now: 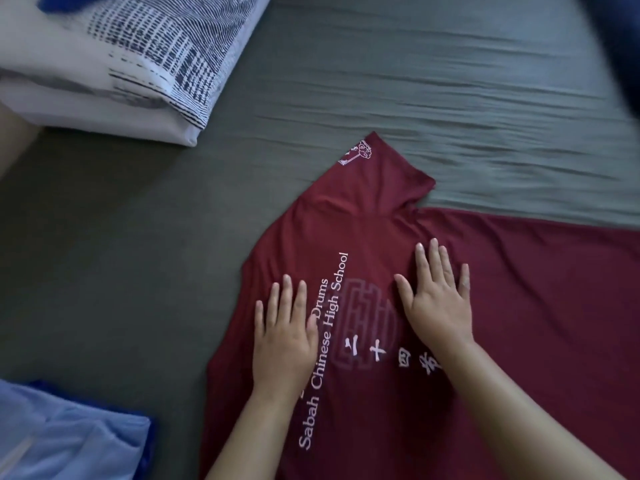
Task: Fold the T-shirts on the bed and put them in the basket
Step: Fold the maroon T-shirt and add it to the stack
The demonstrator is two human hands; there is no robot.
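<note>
A dark red T-shirt (519,306) with white lettering lies spread flat on the grey-green bed sheet (381,81), one sleeve pointing toward the far side. My left hand (282,337) presses flat on the shirt near its left edge, fingers straight. My right hand (438,296) lies flat on the shirt's middle, beside the round printed emblem, fingers spread. No basket is in view.
A folded white and dark-patterned quilt (114,64) sits at the far left. Light blue and blue cloth (69,441) lies at the near left corner. Something dark blue (620,46) shows at the far right edge. Bare sheet stretches beyond the shirt.
</note>
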